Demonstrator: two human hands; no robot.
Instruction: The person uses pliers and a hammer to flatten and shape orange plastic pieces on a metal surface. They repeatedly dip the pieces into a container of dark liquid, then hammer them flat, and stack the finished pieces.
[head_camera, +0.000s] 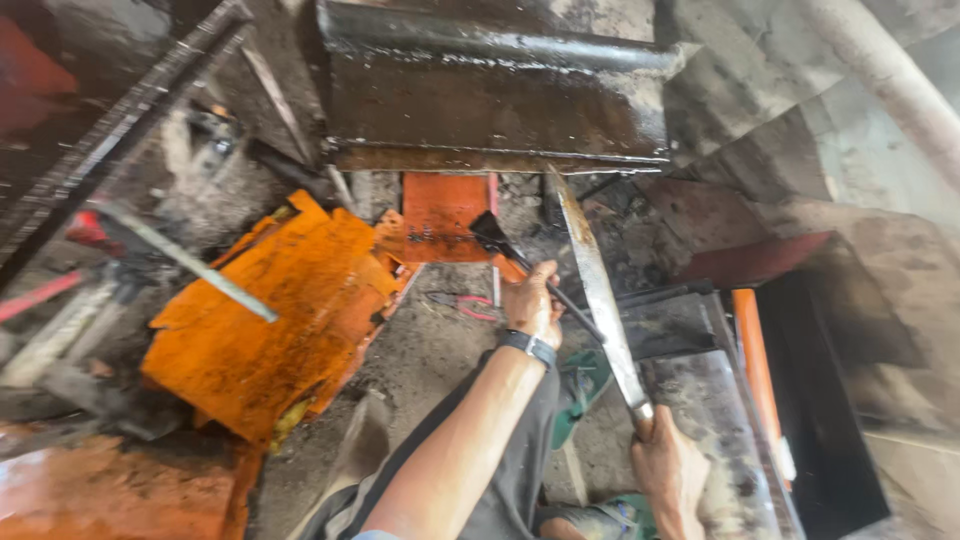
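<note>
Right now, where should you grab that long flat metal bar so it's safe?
At its near end, coming from below, where the right hand already holds the long flat bar. That end looks rounded like a handle and points toward the person; the far end leans against the dark steel block.

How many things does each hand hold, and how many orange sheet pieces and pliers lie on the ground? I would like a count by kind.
Long flat metal blade, held by the right hand: 1
Dark-handled tool, held by the left hand: 1
Orange sheet pieces: 2
Red-handled pliers: 1
Total: 5
</note>
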